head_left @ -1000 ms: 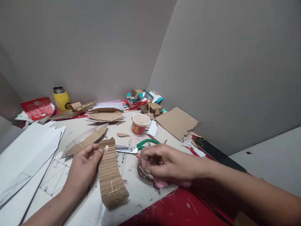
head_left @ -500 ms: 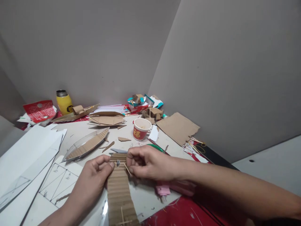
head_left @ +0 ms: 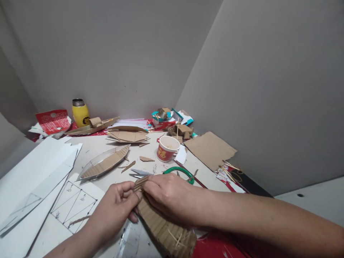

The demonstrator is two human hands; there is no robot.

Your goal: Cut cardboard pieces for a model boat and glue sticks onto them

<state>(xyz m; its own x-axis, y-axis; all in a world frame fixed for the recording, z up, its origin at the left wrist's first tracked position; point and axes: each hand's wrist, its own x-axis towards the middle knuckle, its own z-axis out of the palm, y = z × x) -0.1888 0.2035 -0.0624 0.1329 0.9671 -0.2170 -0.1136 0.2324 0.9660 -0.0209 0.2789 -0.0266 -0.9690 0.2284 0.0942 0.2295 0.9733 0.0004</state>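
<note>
I hold the corrugated cardboard strip [head_left: 161, 225] above the bench [head_left: 107, 147], my left hand [head_left: 118, 204] and right hand [head_left: 166, 195] clamping their fingers on its far end, just short of the green-handled scissors [head_left: 166, 172] and red paper cup [head_left: 167, 148].

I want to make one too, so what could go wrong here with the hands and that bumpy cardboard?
Both hands, left hand and right hand, pinch the far end of the corrugated cardboard strip; squeezing hard might crush or tear its ridges. The thin sticks poking from its near end might snap or prick. The scissors lie open just beyond the knuckles, so a slip forward might meet the blades.
</note>
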